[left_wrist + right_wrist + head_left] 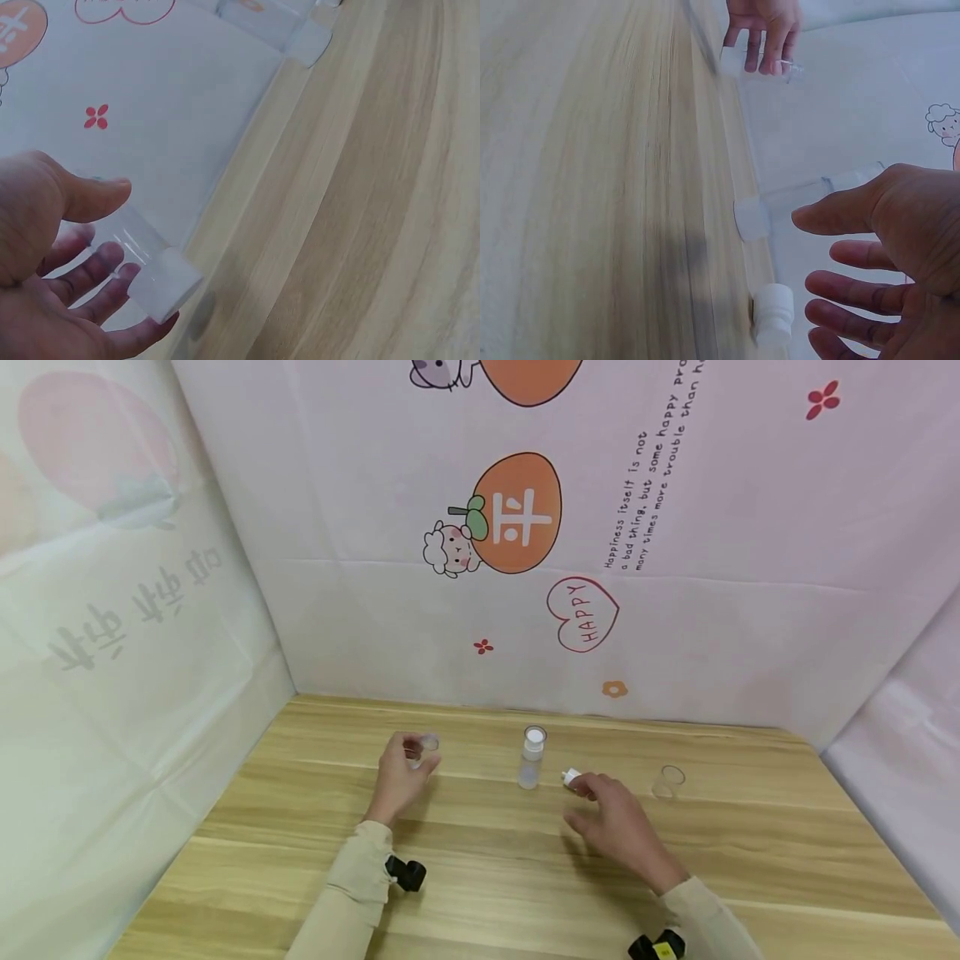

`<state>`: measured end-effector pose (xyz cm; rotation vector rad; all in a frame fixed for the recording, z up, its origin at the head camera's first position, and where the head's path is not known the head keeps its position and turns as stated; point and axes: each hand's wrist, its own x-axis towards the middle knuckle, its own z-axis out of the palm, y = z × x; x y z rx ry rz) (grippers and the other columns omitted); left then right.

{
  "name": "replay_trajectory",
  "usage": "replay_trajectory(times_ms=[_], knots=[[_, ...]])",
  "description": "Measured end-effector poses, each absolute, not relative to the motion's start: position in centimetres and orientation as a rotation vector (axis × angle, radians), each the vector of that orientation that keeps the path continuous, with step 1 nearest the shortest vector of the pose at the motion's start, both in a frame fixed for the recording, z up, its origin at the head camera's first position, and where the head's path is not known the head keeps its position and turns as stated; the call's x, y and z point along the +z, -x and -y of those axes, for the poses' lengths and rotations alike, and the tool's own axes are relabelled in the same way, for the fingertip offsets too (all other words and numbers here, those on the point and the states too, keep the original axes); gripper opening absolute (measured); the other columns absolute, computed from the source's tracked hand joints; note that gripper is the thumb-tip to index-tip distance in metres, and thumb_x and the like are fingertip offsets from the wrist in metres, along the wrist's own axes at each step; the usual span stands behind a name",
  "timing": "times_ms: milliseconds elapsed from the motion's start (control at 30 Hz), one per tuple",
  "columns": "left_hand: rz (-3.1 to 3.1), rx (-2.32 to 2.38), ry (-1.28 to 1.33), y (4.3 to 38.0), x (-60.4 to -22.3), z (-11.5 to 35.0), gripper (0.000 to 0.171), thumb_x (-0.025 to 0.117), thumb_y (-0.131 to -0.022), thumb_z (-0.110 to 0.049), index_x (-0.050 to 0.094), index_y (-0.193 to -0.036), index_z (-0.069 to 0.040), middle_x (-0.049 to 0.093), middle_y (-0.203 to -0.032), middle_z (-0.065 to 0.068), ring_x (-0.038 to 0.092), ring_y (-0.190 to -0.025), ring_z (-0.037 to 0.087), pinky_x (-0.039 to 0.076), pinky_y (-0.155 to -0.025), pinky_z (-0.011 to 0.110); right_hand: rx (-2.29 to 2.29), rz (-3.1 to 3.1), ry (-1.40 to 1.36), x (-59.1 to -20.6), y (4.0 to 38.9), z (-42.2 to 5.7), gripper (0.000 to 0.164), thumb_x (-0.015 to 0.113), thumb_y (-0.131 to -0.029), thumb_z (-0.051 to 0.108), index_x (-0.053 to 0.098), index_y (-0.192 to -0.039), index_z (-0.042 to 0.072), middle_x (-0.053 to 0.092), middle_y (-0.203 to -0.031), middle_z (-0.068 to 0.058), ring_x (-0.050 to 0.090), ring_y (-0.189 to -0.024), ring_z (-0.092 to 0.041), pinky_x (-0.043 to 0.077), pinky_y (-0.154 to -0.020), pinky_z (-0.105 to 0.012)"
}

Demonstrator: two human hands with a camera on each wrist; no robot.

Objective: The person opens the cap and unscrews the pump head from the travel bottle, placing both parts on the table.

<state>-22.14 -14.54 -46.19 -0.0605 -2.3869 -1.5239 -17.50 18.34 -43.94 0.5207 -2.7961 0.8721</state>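
My left hand (399,781) holds a small clear bottle (157,277) with a whitish base, its fingers along one side and the thumb by the upper end. Compared with the bottle that stands nearby, this one leans. A second clear bottle (529,772) stands upright between the hands, a white collar (533,748) at its top. A white pump head (774,313) lies on the table just right of it. Beside this part hovers my right hand (617,822), fingers and thumb spread apart; a gap shows between fingers and pump head in the right wrist view.
Farther right on the wooden table (480,885) stands a clear cap-like cylinder (666,784). A printed white cloth (360,627) rises along the table's back edge, with more cloth at left and right.
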Motion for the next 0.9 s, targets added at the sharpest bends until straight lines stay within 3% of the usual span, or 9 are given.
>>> replay_trajectory(times_ms=[367,900], knots=[[2.335,-1.573,-0.097,22.7,-46.7,15.6,0.041,0.074,-0.09,-0.002,0.049,-0.121,0.006,0.056,-0.108,0.02,0.054,-0.102,0.034,0.045,-0.09,0.042,0.878,2.787,-0.532,-43.8,17.1,-18.1,0.04,0.085,-0.083,0.01,0.068,-0.118,0.003,0.069,-0.105,-0.012,0.064,-0.098,-0.028,0.054,-0.083,-0.047],[2.31,-1.611,-0.18,22.7,-46.7,16.3,0.046,0.074,-0.091,-0.006,0.045,-0.124,0.006,0.055,-0.12,0.025,0.055,-0.112,0.038,0.049,-0.091,0.045,0.954,2.789,-0.522,-43.4,16.8,-18.1,0.037,0.083,-0.084,0.008,0.067,-0.116,0.001,0.07,-0.104,-0.011,0.065,-0.095,-0.028,0.055,-0.082,-0.045]])
